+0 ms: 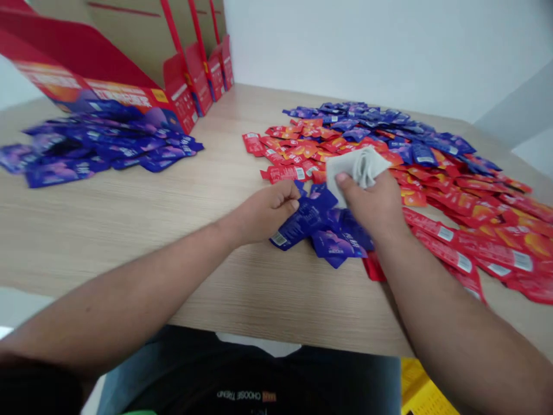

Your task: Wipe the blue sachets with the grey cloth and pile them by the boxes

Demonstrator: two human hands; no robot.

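Near the middle of the table, my left hand [274, 210] is closed, thumb against curled fingers, at the edge of a purple packet [298, 223] with a barcode at its lower corner. The fingertips appear to pinch that packet's upper left part. My right hand [378, 202] is wrapped round a folded, whitish-grey cloth [358, 170], thumb on top. Beneath and between both hands lies a small heap of purple packets [339, 242]. A red packet [374, 268] partly shows under my right wrist.
Red and orange packets [470, 219] spread over the right side, with more purple packets [367, 118] behind them. Another purple pile [99, 141] lies at the left, before open red display boxes [108, 63]. A white wall [389, 52] stands behind the wooden table [224, 144].
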